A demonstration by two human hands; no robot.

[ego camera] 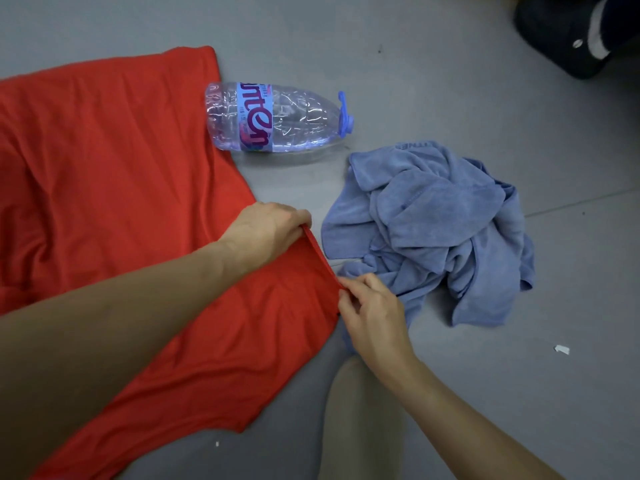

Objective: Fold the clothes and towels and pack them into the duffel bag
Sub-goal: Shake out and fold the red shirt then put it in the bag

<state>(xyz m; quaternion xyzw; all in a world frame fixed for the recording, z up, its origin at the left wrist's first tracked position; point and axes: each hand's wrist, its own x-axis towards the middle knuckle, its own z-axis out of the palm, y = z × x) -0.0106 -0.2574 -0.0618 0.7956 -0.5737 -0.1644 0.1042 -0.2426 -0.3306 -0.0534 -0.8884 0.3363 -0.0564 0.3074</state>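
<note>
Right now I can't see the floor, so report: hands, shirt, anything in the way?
Left hand and right hand pinch shirt edge. Shirt spread out, not folded. Bottle lying at its edge; crumpled towel beside right hand.

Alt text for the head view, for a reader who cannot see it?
The left hand grips and the right hand pinches one edge of a red garment spread on the grey floor. A crumpled blue towel lies beside it, a plastic bottle on its side beyond.

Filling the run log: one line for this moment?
left hand: grips red garment hem; right hand: pinches same hem; blue towel: crumpled, unfolded
</note>
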